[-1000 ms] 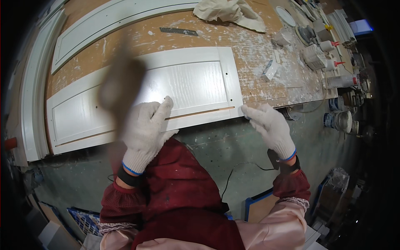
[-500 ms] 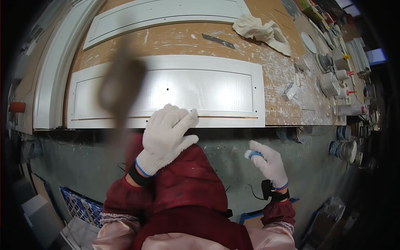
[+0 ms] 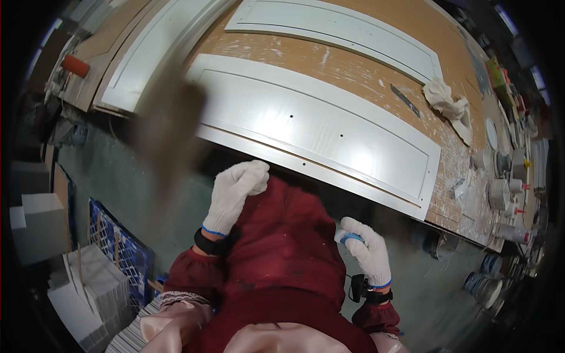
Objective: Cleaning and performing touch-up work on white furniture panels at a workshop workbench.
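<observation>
At the near edge of the workbench, my left hand rests loosely curled just under the white door panel, holding nothing. My right hand is closed around a small blue thing, kept low, clear of the panel.

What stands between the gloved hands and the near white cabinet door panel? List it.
Nothing visible. The left hand hangs just below the white door panel near its front edge, with only open air between. The right hand, closed on a small blue object, is farther below the same edge, also unobstructed.
</observation>
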`<state>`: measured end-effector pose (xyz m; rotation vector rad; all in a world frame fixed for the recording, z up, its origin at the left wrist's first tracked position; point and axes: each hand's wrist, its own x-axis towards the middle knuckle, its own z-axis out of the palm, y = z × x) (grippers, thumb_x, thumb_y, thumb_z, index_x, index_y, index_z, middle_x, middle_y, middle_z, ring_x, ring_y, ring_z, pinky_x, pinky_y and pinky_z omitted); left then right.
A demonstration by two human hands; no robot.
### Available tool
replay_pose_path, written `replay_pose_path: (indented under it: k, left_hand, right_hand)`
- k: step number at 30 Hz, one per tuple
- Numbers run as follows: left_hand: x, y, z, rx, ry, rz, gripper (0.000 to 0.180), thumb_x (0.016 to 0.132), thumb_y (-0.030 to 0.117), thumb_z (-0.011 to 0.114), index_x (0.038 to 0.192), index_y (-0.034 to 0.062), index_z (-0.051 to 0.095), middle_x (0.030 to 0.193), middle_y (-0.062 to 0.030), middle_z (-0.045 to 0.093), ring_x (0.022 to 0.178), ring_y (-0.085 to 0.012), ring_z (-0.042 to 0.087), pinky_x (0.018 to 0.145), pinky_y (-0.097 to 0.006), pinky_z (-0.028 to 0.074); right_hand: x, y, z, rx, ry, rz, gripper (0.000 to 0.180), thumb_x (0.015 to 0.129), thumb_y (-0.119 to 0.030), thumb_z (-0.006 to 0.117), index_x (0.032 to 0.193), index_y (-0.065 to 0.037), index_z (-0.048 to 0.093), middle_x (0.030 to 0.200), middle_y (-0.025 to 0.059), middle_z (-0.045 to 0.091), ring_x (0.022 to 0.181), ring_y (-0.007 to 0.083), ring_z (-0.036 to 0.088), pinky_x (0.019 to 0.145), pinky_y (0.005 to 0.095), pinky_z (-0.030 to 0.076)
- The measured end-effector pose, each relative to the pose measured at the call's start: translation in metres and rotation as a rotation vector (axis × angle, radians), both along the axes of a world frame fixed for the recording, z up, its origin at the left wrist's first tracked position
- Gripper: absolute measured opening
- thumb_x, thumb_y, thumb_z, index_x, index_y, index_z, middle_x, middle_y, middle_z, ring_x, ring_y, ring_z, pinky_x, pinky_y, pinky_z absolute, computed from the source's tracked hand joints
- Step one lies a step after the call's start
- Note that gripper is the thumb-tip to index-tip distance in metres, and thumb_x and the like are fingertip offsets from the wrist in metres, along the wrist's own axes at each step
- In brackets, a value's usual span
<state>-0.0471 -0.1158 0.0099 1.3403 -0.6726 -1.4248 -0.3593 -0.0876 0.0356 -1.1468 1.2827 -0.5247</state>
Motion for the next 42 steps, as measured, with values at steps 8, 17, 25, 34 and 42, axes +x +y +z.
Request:
replay_pose_path:
  k: [8, 17, 25, 34, 42]
  left_hand:
    - [0.003, -0.024, -0.009, 0.06, 0.343, 0.086, 0.03, 0.096, 0.027, 0.058, 0.079, 0.0034, 0.054, 0.068, -0.0074, 0.055, 0.056, -0.0138, 0.053, 0.053, -0.027, 0.047]
    - [-0.003, -0.025, -0.015, -0.073, 0.283, 0.014, 0.035, 0.095, 0.021, 0.055, 0.066, 0.0068, 0.044, 0.062, -0.0016, 0.042, 0.054, -0.0107, 0.037, 0.051, -0.026, 0.032]
    - [-0.023, -0.02, 0.005, 0.016, -0.002, -0.12, 0.027, 0.094, 0.016, 0.056, 0.081, -0.0072, 0.063, 0.07, -0.0073, 0.058, 0.06, -0.0126, 0.053, 0.058, -0.025, 0.044]
    - [-0.034, -0.008, 0.01, -0.163, -0.253, -0.235, 0.015, 0.088, 0.007, 0.061, 0.076, -0.0007, 0.057, 0.071, -0.0016, 0.055, 0.069, -0.0097, 0.049, 0.064, -0.026, 0.042]
    - [-0.049, -0.012, 0.018, -0.434, -0.936, -0.473, 0.012, 0.08, 0.017, 0.069, 0.082, 0.0061, 0.065, 0.069, -0.0101, 0.06, 0.067, -0.0286, 0.059, 0.062, -0.039, 0.046]
  right_hand:
    - [0.014, -0.002, 0.004, 0.026, -0.08, -0.091, 0.041, 0.085, -0.015, 0.061, 0.122, 0.002, 0.06, 0.099, 0.0036, 0.066, 0.075, 0.0061, 0.054, 0.064, 0.021, 0.045]
    - [0.01, -0.005, 0.009, 0.049, -0.103, -0.21, 0.04, 0.086, -0.015, 0.061, 0.122, 0.0, 0.06, 0.091, 0.0003, 0.064, 0.066, 0.0034, 0.047, 0.058, 0.0184, 0.039]
    - [-0.004, -0.003, -0.004, 0.101, -0.122, -0.257, 0.038, 0.087, -0.012, 0.059, 0.122, 0.001, 0.059, 0.091, -0.0009, 0.065, 0.062, 0.0026, 0.045, 0.055, 0.0187, 0.039]
    - [-0.004, -0.007, -0.017, 0.179, -0.114, -0.273, 0.041, 0.087, -0.014, 0.062, 0.125, 0.002, 0.059, 0.085, -0.0013, 0.063, 0.063, 0.0037, 0.049, 0.055, 0.0192, 0.04]
    - [-0.003, -0.011, -0.024, 0.177, -0.135, -0.273, 0.04, 0.083, -0.01, 0.056, 0.12, 0.004, 0.061, 0.091, 0.002, 0.063, 0.064, 0.0056, 0.048, 0.054, 0.0206, 0.039]
